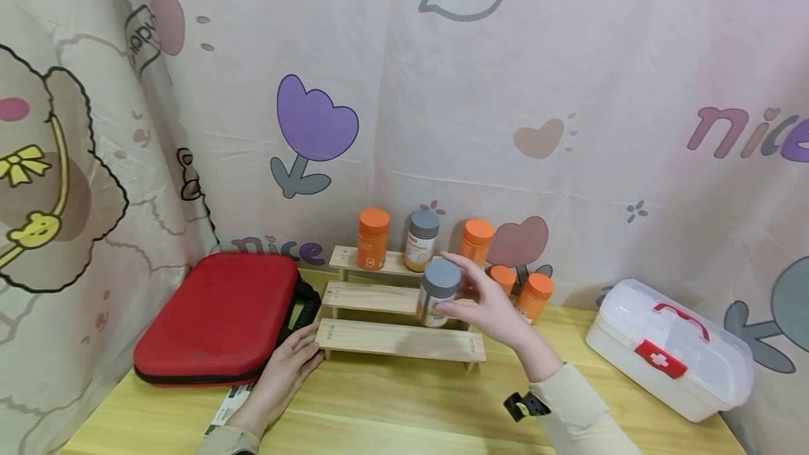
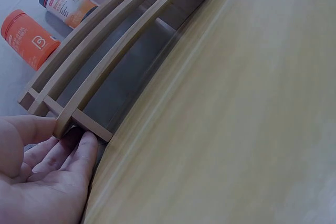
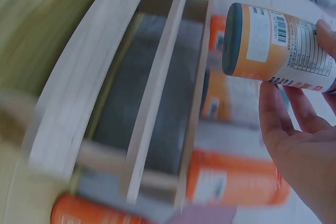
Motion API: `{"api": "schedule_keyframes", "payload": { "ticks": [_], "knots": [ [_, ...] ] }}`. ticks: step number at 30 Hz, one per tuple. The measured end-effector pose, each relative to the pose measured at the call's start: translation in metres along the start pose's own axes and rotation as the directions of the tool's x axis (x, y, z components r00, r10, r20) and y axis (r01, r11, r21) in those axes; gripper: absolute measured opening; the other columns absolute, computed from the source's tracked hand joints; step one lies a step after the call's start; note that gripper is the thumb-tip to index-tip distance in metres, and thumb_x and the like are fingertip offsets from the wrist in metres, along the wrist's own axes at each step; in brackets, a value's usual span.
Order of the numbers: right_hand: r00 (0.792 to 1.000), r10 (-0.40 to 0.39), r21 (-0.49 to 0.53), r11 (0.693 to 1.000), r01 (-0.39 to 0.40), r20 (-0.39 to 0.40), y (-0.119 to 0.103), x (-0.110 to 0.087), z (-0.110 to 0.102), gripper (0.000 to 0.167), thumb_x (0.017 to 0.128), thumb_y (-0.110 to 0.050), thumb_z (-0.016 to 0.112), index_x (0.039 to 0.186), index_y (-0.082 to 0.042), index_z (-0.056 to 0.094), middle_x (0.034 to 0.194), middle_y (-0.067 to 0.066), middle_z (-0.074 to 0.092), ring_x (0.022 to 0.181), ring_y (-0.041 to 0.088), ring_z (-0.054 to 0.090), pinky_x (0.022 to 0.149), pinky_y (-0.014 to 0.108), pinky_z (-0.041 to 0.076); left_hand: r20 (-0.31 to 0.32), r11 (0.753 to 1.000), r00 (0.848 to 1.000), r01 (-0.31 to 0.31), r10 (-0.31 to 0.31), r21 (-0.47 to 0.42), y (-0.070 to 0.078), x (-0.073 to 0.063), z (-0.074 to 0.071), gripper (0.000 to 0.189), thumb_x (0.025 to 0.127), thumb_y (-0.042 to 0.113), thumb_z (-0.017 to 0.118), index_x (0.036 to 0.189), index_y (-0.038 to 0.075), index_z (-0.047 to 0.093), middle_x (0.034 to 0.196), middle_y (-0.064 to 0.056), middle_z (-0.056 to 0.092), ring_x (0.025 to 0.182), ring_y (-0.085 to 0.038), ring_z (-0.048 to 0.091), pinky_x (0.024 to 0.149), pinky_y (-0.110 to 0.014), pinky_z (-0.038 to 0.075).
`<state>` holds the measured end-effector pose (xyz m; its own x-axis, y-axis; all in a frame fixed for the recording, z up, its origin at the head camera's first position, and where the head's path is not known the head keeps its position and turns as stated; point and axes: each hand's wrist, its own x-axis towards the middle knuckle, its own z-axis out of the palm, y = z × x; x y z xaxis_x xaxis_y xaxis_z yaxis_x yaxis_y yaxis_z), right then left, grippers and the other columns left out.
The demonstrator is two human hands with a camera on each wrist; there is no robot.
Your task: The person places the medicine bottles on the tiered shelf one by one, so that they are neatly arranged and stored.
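Observation:
A three-tier wooden display rack (image 1: 401, 340) stands on the table. My right hand (image 1: 491, 306) grips a grey-lidded supplement bottle (image 1: 439, 292) between thumb and fingers, over the middle tier. The right wrist view shows the orange and white label of this bottle (image 3: 283, 48), a barcode on it. At the rack's left end, my left hand (image 1: 286, 368) pinches the front tier's edge; in the left wrist view the thumb of that hand (image 2: 44, 171) lies against the board. On the top tier are an orange bottle (image 1: 373, 239), another grey-lidded bottle (image 1: 421, 241) and a second orange bottle (image 1: 477, 239).
Two orange bottles stand right of the rack, one at the back (image 1: 502, 277) and one nearer (image 1: 535, 297). A red zip case (image 1: 218, 318) with a black handle lies left. A white first-aid box (image 1: 673, 350) sits right. A printed curtain (image 1: 442, 125) hangs behind.

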<state>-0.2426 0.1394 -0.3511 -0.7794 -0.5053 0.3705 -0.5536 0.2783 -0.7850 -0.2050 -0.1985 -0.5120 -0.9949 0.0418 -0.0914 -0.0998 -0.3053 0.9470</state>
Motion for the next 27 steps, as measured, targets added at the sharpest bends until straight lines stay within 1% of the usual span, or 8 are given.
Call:
{"api": "schedule_keyframes", "payload": {
  "ticks": [3,5,6,12,13,19,23,27],
  "knots": [
    [1.000,-0.002,0.032,0.999,0.001,0.026,-0.012,0.015,0.015,0.075,0.083,-0.003,0.074,0.147,-0.012,0.036,0.094,0.012,0.055,0.086,0.032,0.056,0.088,0.048,0.051,0.002,1.000,1.000,-0.005,0.005,0.003,-0.001,0.000,0.001,0.050,0.100,0.006,0.047,0.147,0.004,0.030,0.137,-0.020,0.041,0.109,-0.018,0.055,0.095,-0.026,0.045],
    [1.000,0.009,0.048,0.999,-0.011,0.029,-0.013,0.026,0.025,0.075,0.083,-0.005,0.074,0.147,-0.013,0.036,0.093,0.014,0.055,0.087,0.034,0.056,0.089,0.049,0.050,0.002,1.000,1.000,-0.004,0.004,0.006,-0.001,0.000,0.001,0.050,0.100,0.006,0.047,0.147,0.005,0.030,0.136,-0.020,0.041,0.109,-0.018,0.055,0.096,-0.026,0.045],
    [0.999,0.018,0.062,0.998,-0.020,0.028,-0.013,0.030,0.030,0.075,0.083,-0.006,0.074,0.147,-0.014,0.036,0.097,0.015,0.055,0.090,0.034,0.056,0.091,0.050,0.049,0.003,1.000,1.000,-0.004,0.004,0.006,-0.001,0.000,0.001,0.050,0.100,0.006,0.048,0.147,0.005,0.030,0.136,-0.020,0.041,0.109,-0.019,0.055,0.096,-0.026,0.045],
    [1.000,0.023,0.099,0.995,-0.024,0.007,0.013,0.057,0.062,0.078,0.081,-0.006,0.077,0.147,-0.015,0.037,0.117,0.015,0.056,0.104,0.032,0.058,0.092,0.047,0.050,0.001,1.000,1.000,-0.002,0.002,0.010,-0.002,0.000,0.003,0.050,0.100,0.008,0.049,0.147,0.005,0.031,0.137,-0.021,0.041,0.112,-0.021,0.054,0.097,-0.028,0.045],
    [1.000,0.023,0.092,0.995,-0.023,0.002,0.019,0.060,0.066,0.078,0.080,-0.007,0.078,0.147,-0.017,0.038,0.118,0.014,0.057,0.104,0.031,0.059,0.091,0.045,0.050,0.001,1.000,1.000,-0.001,0.001,0.013,-0.002,0.000,0.003,0.050,0.100,0.008,0.049,0.147,0.005,0.031,0.137,-0.021,0.041,0.112,-0.021,0.054,0.097,-0.028,0.045],
    [1.000,0.004,0.111,0.994,-0.003,-0.014,0.028,0.070,0.085,0.077,0.078,-0.013,0.081,0.144,-0.021,0.042,0.116,0.011,0.059,0.099,0.025,0.062,0.086,0.037,0.053,-0.006,1.000,1.000,-0.006,0.006,0.005,-0.002,0.000,0.003,0.049,0.100,0.007,0.049,0.146,0.005,0.033,0.136,-0.021,0.041,0.112,-0.022,0.053,0.097,-0.029,0.045],
    [1.000,-0.005,0.117,0.993,0.005,-0.004,0.029,0.074,0.092,0.076,0.079,-0.013,0.080,0.144,-0.019,0.041,0.117,0.011,0.059,0.100,0.026,0.062,0.085,0.039,0.054,-0.003,1.000,1.000,-0.014,0.014,0.001,-0.001,-0.001,0.002,0.049,0.100,0.006,0.048,0.146,0.004,0.032,0.137,-0.022,0.040,0.114,-0.022,0.053,0.097,-0.028,0.045],
    [1.000,0.013,0.099,0.995,-0.014,0.007,0.031,0.078,0.097,0.077,0.079,-0.015,0.080,0.145,-0.021,0.041,0.116,0.009,0.059,0.101,0.024,0.061,0.085,0.038,0.054,-0.002,1.000,1.000,-0.015,0.015,0.004,-0.001,-0.002,0.000,0.049,0.100,0.006,0.047,0.146,0.004,0.031,0.137,-0.022,0.040,0.115,-0.022,0.052,0.097,-0.028,0.045]
  ]
}}
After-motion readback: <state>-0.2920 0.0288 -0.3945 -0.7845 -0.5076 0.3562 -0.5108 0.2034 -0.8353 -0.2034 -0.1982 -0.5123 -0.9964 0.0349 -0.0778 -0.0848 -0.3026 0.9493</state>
